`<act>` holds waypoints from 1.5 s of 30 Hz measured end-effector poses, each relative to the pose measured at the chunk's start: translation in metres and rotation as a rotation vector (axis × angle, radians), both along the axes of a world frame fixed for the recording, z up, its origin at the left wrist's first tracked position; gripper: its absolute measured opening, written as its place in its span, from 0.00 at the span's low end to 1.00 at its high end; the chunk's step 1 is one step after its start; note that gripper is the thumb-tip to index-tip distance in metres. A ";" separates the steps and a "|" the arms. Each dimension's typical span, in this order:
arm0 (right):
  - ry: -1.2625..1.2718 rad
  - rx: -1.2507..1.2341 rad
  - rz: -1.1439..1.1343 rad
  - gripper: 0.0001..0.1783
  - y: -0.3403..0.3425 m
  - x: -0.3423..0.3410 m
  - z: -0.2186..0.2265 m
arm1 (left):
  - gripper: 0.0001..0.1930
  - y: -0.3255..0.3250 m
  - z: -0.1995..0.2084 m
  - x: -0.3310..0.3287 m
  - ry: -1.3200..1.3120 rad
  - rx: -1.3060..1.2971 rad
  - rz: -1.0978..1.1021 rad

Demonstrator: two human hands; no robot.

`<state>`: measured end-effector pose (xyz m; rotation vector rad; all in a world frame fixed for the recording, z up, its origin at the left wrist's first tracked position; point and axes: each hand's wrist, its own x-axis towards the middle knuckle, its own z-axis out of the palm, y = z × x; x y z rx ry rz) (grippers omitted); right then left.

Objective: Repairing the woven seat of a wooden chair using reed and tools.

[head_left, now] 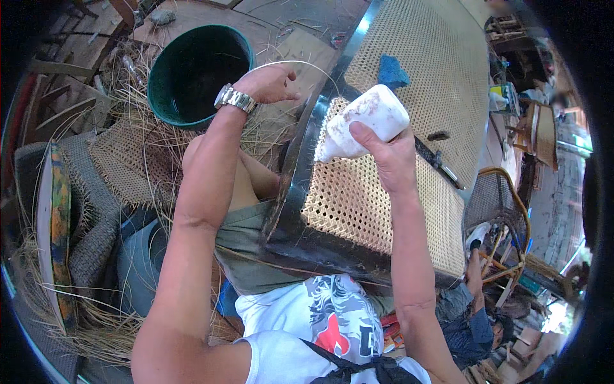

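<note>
My right hand (394, 157) grips a white plastic bottle (377, 115) smeared with brownish stains. The bottle is tilted, its narrow end down at the edge of a woven cane panel (358, 205) set in a dark wooden frame (307, 147). My left hand (267, 83), with a metal watch on the wrist, hovers beside a dark green bucket (157, 89), fingers apart. A thin cane strand (304, 62) arcs from behind that hand to the frame's edge; no grip on it shows.
On the cane lie a blue sponge (393, 71), a chisel-like tool (438, 163) and a small dark piece (439, 136). Loose cane strands (109, 326) and a grey-blue bucket (137, 265) are at left. Another person (470, 320) sits low at right near a rattan chair (499, 205).
</note>
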<state>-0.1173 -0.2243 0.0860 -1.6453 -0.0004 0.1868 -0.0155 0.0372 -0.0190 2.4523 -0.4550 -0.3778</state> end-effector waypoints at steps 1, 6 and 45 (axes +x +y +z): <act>0.014 0.004 -0.007 0.40 0.000 -0.001 0.001 | 0.30 0.000 0.000 0.000 0.020 0.004 0.012; 0.004 0.008 -0.009 0.41 0.002 -0.005 0.002 | 0.29 -0.002 -0.001 0.000 0.009 0.003 0.015; 0.070 0.096 0.029 0.38 -0.003 -0.012 0.021 | 0.29 -0.001 0.001 -0.001 0.035 0.023 0.026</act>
